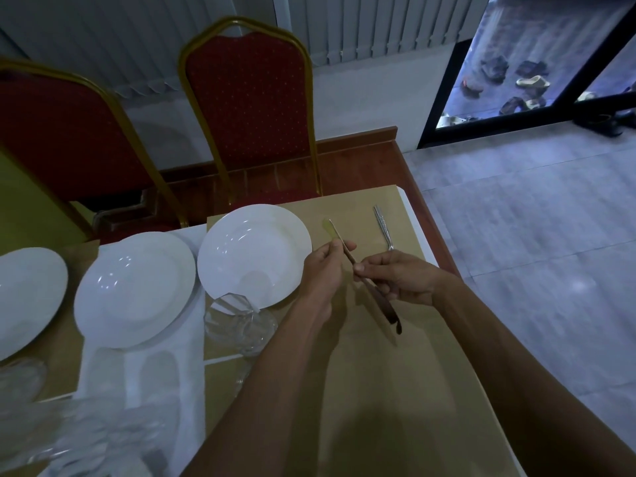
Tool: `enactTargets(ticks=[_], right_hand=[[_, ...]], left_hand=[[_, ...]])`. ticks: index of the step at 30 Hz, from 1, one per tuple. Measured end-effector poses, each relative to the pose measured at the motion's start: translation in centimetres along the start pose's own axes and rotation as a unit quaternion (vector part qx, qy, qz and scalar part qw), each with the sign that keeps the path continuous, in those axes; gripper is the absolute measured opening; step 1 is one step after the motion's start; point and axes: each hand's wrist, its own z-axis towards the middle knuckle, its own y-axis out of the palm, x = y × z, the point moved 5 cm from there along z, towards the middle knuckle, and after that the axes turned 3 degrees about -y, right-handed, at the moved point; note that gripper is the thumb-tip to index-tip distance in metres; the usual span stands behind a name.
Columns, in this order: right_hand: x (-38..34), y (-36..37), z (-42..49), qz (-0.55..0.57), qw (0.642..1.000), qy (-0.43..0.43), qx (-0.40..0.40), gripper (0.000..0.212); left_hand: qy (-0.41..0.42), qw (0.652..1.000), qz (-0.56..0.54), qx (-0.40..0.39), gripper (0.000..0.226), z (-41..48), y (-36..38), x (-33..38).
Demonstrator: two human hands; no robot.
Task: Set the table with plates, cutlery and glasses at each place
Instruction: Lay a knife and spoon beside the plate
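A knife with a dark wooden handle is held just right of the nearest white plate, its blade pointing away from me. My left hand pinches the blade part near the plate's rim, and my right hand grips the handle's upper part. A metal fork lies on the tan mat to the right of the knife. A clear glass stands at the plate's near edge. Two more white plates sit in a row to the left.
Two red chairs with gold frames stand at the table's far side. More glassware is blurred at the bottom left. The table's right edge borders grey tiled floor, with a glass door beyond.
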Motion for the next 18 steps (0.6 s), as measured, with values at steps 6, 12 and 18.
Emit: enactTargets(ticks=[6,12,18], right_hand=[[-0.4,0.8,0.8,0.008,0.999,0.004,-0.033,0.031],[-0.9,-0.4,1.4,-0.054,0.998,-0.009,0.025,0.028],[-1.3,-2.1,4.8,-0.253,0.951,-0.019,0.176,0.045]], left_hand=[[0.000,1.000,-0.017,0.006,0.038,0.0,-0.5,-0.1],[0.004,0.999,0.003,0.047,0.039,-0.6,-1.7,-0.7],[0.160,0.942,0.251,0.158,0.029,-3.3,-0.8,-8.2]])
